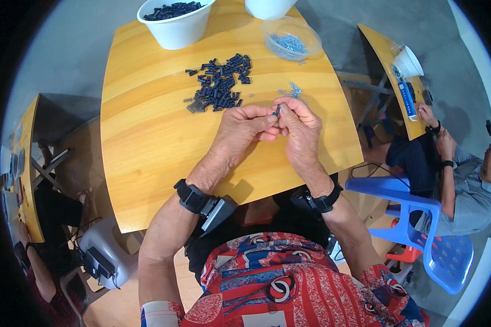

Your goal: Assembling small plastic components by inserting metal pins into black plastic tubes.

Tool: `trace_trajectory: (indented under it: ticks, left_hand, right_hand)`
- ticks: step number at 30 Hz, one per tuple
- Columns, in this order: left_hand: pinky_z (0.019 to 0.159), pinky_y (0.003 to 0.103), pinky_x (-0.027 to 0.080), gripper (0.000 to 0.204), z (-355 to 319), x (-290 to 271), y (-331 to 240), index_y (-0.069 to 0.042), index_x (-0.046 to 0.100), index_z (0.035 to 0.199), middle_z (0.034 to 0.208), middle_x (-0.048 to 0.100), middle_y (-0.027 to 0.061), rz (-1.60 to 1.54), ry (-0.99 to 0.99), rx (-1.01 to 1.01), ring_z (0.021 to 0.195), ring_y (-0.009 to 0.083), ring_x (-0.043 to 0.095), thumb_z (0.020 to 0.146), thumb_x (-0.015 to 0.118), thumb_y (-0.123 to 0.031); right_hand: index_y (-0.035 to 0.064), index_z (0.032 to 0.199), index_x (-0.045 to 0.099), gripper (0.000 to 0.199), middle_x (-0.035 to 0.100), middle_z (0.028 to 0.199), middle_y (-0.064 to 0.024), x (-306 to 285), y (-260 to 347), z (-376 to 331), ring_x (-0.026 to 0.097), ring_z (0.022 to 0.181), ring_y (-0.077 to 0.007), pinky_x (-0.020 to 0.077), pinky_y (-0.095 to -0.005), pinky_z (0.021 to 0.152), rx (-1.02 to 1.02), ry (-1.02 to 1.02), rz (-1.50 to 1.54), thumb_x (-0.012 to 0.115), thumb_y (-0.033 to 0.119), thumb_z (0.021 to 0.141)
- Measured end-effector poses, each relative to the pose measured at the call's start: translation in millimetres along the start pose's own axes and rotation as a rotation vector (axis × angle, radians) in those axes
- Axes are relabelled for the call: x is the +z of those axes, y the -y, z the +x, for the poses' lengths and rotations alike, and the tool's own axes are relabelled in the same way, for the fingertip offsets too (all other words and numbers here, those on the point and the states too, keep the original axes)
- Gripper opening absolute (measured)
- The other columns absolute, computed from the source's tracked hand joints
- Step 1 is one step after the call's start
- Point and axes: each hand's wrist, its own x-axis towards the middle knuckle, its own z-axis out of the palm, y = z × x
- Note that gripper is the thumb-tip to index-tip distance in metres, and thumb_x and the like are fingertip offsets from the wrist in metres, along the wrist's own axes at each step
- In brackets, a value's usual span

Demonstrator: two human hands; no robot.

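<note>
My left hand point(244, 126) and my right hand point(301, 129) meet above the wooden table, fingertips pinched together. Between them is a small black cylindrical piece point(276, 111), mostly covered by the fingers. Whether a silver pin is in the pinch as well, I cannot make out. To the left, just beyond my left hand, lies a loose pile of similar black pieces point(218, 87). Beyond my right hand is a little heap of small silver metal pins point(293, 90).
At the table's point(147, 136) far left stands a white tub point(180, 34) full of black pieces. A clear plastic bowl point(311, 39) with silver pins sits far right, beside another white container point(268, 6). A blue plastic chair point(403, 204) and a co-worker point(463, 185) are at right.
</note>
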Motion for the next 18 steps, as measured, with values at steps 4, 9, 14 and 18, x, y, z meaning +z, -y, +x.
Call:
trace_trajectory:
  ticks: [4, 9, 14, 18]
  left_hand:
    - [0.064, 0.023, 0.056, 0.015, -0.7, 0.1, 0.0, 0.002, 0.065, 0.099, 0.086, 0.068, 0.0113, 0.017, -0.01, 0.004, 0.071, 0.014, 0.066, 0.087, 0.061, -0.004]
    - [0.065, 0.023, 0.055, 0.015, -2.2, 1.5, -2.9, 0.001, 0.065, 0.1, 0.087, 0.068, 0.01, 0.037, -0.009, 0.002, 0.072, 0.0129, 0.065, 0.087, 0.061, -0.004]
    - [0.064, 0.022, 0.054, 0.013, -2.6, 3.5, -2.9, 0.003, 0.066, 0.097, 0.085, 0.068, 0.0111, 0.046, -0.018, 0.038, 0.072, 0.0133, 0.066, 0.087, 0.06, -0.003]
    - [0.064, 0.021, 0.054, 0.014, -2.2, 4.2, -1.7, 0.003, 0.066, 0.098, 0.085, 0.069, 0.011, 0.055, -0.03, 0.042, 0.072, 0.0132, 0.066, 0.087, 0.061, -0.003]
  right_hand:
    - [0.0029, 0.097, 0.066, 0.011, 0.06, 0.078, 0.0032, 1.8, 0.5, 0.3, 0.049, 0.062, -0.0021, 0.0402, -0.016, 0.052, -0.016, 0.015, -0.015, 0.058, 0.008, 0.09]
    - [0.0024, 0.096, 0.065, 0.011, 0.06, 0.077, 0.003, 0.1, -2.6, 3.7, 0.048, 0.061, -0.002, 0.0385, -0.0162, 0.051, -0.01, 0.011, 0.001, 0.058, 0.008, 0.09]
    - [0.0017, 0.096, 0.065, 0.012, 0.061, 0.076, 0.0024, -2.9, -1.8, 4.6, 0.045, 0.058, -0.0018, 0.0355, -0.0163, 0.049, -0.009, 0.066, 0.079, 0.057, 0.008, 0.09]
    - [0.0019, 0.096, 0.065, 0.012, 0.061, 0.076, 0.0025, -2.0, -1.3, 4.8, 0.045, 0.057, -0.0017, 0.0354, -0.0163, 0.049, 0.02, 0.037, 0.079, 0.057, 0.008, 0.09]
